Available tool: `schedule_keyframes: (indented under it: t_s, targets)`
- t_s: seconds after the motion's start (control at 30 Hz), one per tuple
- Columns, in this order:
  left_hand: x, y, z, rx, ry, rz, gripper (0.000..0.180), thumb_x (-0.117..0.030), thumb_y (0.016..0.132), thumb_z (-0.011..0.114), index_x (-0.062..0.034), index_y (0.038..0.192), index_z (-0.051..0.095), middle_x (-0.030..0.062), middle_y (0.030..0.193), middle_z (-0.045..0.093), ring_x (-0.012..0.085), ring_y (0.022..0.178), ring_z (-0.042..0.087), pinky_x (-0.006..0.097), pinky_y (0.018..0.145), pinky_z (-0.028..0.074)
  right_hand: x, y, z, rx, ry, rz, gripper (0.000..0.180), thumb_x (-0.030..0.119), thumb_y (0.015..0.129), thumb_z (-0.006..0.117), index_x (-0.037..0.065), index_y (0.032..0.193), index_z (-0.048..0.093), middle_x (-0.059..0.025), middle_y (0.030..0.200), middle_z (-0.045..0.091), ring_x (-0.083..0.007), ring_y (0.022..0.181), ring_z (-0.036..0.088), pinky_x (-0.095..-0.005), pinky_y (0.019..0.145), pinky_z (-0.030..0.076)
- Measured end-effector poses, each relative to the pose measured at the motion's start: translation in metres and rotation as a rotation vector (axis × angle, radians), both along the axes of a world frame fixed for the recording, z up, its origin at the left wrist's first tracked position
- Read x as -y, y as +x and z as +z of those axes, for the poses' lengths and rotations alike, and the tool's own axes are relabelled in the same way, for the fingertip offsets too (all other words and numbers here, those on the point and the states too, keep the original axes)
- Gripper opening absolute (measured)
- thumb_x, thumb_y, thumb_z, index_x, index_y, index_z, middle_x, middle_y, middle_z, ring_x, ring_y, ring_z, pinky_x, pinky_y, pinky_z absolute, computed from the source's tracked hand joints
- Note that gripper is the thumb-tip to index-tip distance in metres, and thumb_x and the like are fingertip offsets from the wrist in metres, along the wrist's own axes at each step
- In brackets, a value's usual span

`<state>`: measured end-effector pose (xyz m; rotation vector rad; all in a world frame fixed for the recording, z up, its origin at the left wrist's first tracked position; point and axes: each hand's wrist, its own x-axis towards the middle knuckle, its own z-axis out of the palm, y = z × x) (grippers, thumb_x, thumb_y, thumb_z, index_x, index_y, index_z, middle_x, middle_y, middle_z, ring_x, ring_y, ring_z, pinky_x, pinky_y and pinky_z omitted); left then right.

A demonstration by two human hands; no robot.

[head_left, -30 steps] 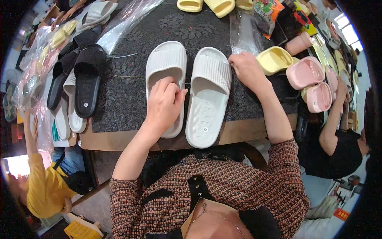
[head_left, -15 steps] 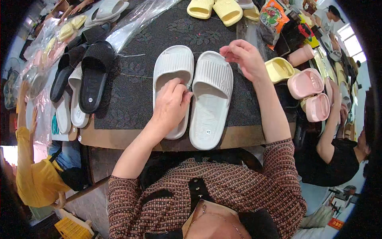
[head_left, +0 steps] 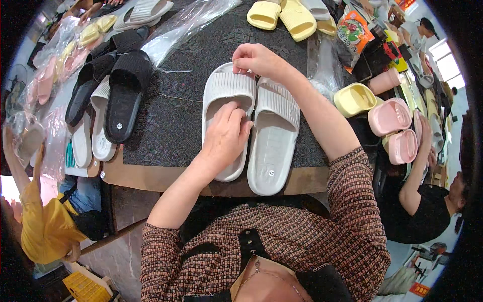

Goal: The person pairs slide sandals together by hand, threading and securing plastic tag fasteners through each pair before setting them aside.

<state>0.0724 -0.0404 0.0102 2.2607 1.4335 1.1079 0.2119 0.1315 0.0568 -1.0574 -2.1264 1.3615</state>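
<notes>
Two light grey slide sandals lie side by side before me, toes away, with ribbed straps. My left hand [head_left: 225, 135] is at the foot opening of the left slide [head_left: 229, 90], fingers curled and their tips partly hidden under the strap's edge. Whatever those fingers pinch is hidden. Over the toe of the same slide, my right hand [head_left: 254, 59] has its fingers pressed together in a pinch; anything in it is too small to make out. My right forearm passes above the toe of the right slide [head_left: 273, 151], which neither hand grips.
Black slides [head_left: 126, 95] and paler ones lie at the left beside clear plastic wrap [head_left: 188, 25]. Yellow slides [head_left: 297, 20] are at the far edge; yellow and pink slides [head_left: 390, 117] stand at the right. A person in yellow [head_left: 50, 216] and one in black [head_left: 425, 214] work nearby.
My right hand has moved left, from beyond the right slide's toe to above the left slide's toe. My left hand stays at the left slide's opening. The whole view has shifted slightly.
</notes>
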Motion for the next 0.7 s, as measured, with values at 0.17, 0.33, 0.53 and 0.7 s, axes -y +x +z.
schedule_keyframes:
  t_s: [0.17, 0.33, 0.53, 0.7]
  targets:
    - [-0.003, -0.001, -0.002, 0.027, 0.029, -0.018, 0.021, -0.008, 0.081, 0.064, 0.0009, 0.096, 0.053, 0.0193, 0.105, 0.054, 0.0386, 0.097, 0.055, 0.044, 0.083, 0.046, -0.021, -0.014, -0.009, 0.098, 0.079, 0.042, 0.015, 0.016, 0.084, 0.057, 0.002, 0.092, 0.06, -0.0032, 0.081, 0.066, -0.0082, 0.069, 0.057, -0.0233, 0.058, 0.045]
    - [-0.005, -0.003, -0.004, 0.049, 0.015, -0.036, 0.016, -0.007, 0.081, 0.063, 0.0009, 0.091, 0.052, 0.0179, 0.101, 0.054, 0.0371, 0.096, 0.054, 0.043, 0.081, 0.046, -0.024, -0.024, -0.017, 0.2, -0.118, 0.134, 0.015, 0.016, 0.082, 0.06, 0.006, 0.093, 0.061, 0.0037, 0.072, 0.054, -0.006, 0.058, 0.048, -0.0231, 0.049, 0.039]
    - [-0.003, -0.003, 0.001, -0.009, -0.063, 0.035, 0.023, -0.01, 0.08, 0.065, 0.0013, 0.096, 0.053, 0.0175, 0.099, 0.052, 0.0352, 0.092, 0.054, 0.042, 0.08, 0.046, -0.023, -0.015, -0.024, 0.182, -0.308, 0.128, 0.016, 0.015, 0.082, 0.06, 0.008, 0.097, 0.061, 0.0022, 0.081, 0.055, -0.0061, 0.065, 0.047, -0.0231, 0.053, 0.038]
    - [-0.002, 0.0, 0.006, -0.033, -0.07, 0.046, 0.031, -0.012, 0.079, 0.067, 0.0022, 0.103, 0.053, 0.0183, 0.102, 0.051, 0.0364, 0.094, 0.053, 0.043, 0.082, 0.045, -0.013, -0.007, -0.017, 0.157, -0.364, 0.116, 0.017, 0.014, 0.082, 0.06, 0.007, 0.097, 0.061, 0.0024, 0.084, 0.056, -0.0065, 0.072, 0.048, -0.0222, 0.061, 0.04]
